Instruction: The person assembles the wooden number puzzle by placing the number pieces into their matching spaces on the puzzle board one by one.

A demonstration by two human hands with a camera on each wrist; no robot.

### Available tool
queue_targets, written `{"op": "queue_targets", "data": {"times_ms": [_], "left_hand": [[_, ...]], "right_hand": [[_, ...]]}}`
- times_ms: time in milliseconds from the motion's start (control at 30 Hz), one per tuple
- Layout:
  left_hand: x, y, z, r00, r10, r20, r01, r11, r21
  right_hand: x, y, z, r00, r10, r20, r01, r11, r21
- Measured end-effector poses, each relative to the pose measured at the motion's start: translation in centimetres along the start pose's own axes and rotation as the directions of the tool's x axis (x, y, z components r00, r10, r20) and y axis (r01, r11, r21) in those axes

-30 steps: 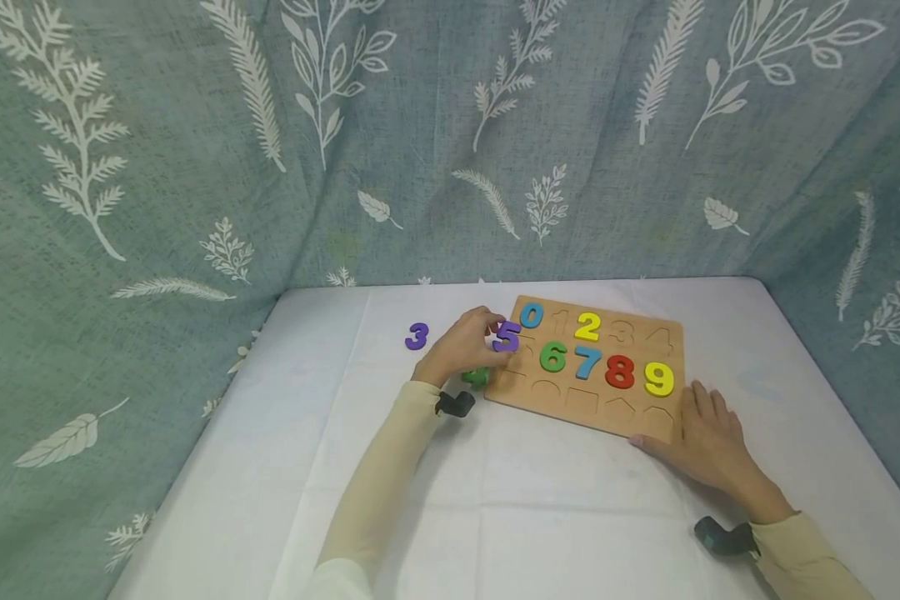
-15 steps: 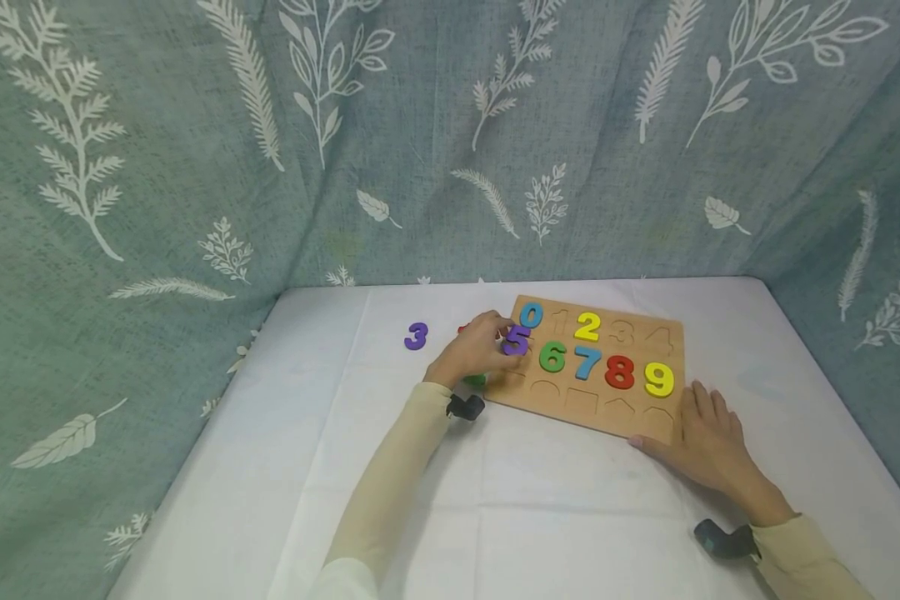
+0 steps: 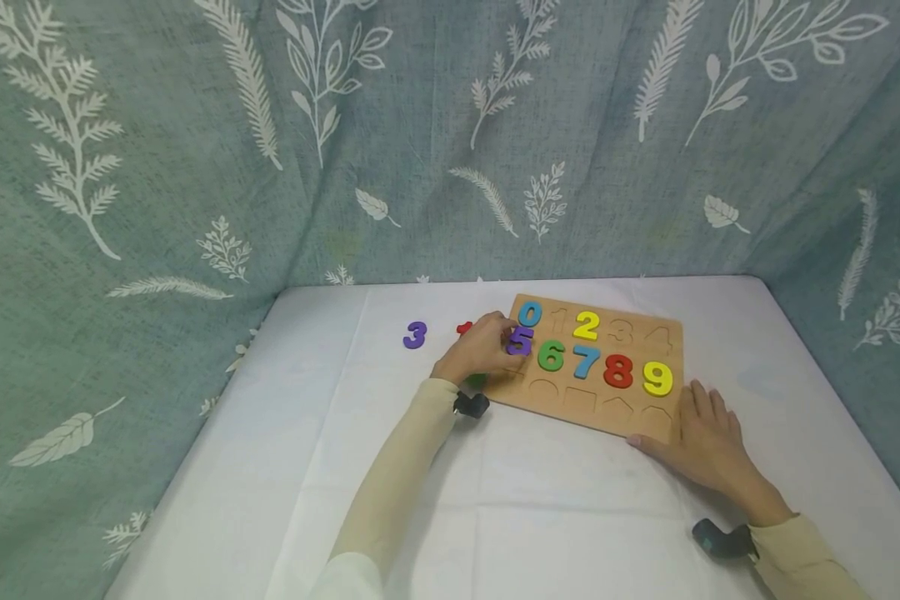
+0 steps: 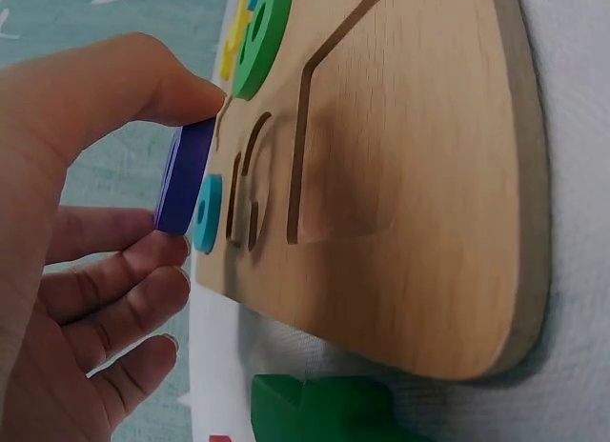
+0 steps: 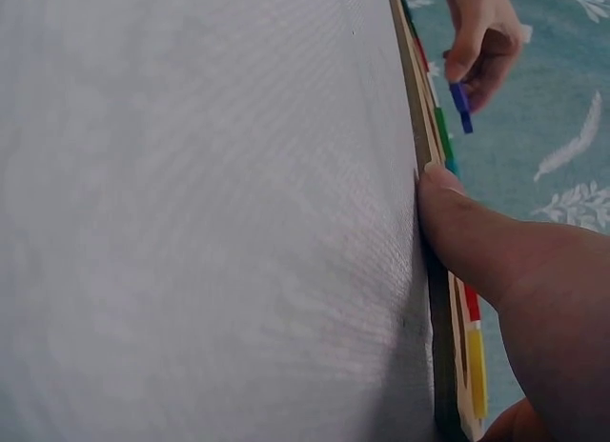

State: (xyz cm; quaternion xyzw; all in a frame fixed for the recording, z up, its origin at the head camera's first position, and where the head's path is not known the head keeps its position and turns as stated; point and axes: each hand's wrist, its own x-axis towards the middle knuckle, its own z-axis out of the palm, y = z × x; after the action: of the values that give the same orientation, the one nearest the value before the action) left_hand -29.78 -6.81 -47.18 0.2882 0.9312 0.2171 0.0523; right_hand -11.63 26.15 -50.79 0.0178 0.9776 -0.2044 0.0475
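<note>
Over grained wooden board (image 4: 438, 204) | left hand (image 3: 484, 345) pinches purple 5 (image 3: 521, 341) | right hand (image 3: 708, 442) spread

Board (image 3: 637, 350): 0 (image 3: 522, 315), 2 (image 3: 587, 326), 6–9 (image 3: 619, 372), outlines 1 (image 3: 559, 321), 3 (image 3: 621, 332), 4 (image 3: 657, 337); fingers (image 4: 105, 234): 5 (image 3: 521, 340); cloth (image 3: 570, 500): 3 (image 3: 417, 335).

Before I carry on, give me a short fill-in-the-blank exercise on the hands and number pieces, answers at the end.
1. The left hand pinches a purple piece shaped like the number ____.
2. The right hand touches the wooden number board by its corner nearest the ____ 9.
3. On the board, the red piece between the blue 7 and the 9 is the number ____.
4. The loose purple piece on the white cloth is the number ____.

Missing words: 5; yellow; 8; 3.
</note>
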Motion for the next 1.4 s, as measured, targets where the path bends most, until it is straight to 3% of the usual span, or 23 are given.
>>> {"op": "queue_targets", "data": {"times_ms": [167,433,1400], "left_hand": [[0.28,-0.12,0.32,1.0,-0.01,-0.003,0.01,1.0,0.007],[0.08,0.07,0.58,0.997,-0.077,0.022,0.077,0.997,0.0],[0.42,-0.51,0.89,0.992,-0.11,0.059,0.11,0.994,-0.006]], "right_hand": [[-0.05,-0.02,0.06,1.0,0.001,-0.002,-0.001,1.0,0.005],[-0.09,0.05,0.2,1.0,0.003,-0.003,-0.003,1.0,0.003],[-0.11,0.1,0.01,1.0,-0.013,-0.012,0.013,1.0,0.011]]}}
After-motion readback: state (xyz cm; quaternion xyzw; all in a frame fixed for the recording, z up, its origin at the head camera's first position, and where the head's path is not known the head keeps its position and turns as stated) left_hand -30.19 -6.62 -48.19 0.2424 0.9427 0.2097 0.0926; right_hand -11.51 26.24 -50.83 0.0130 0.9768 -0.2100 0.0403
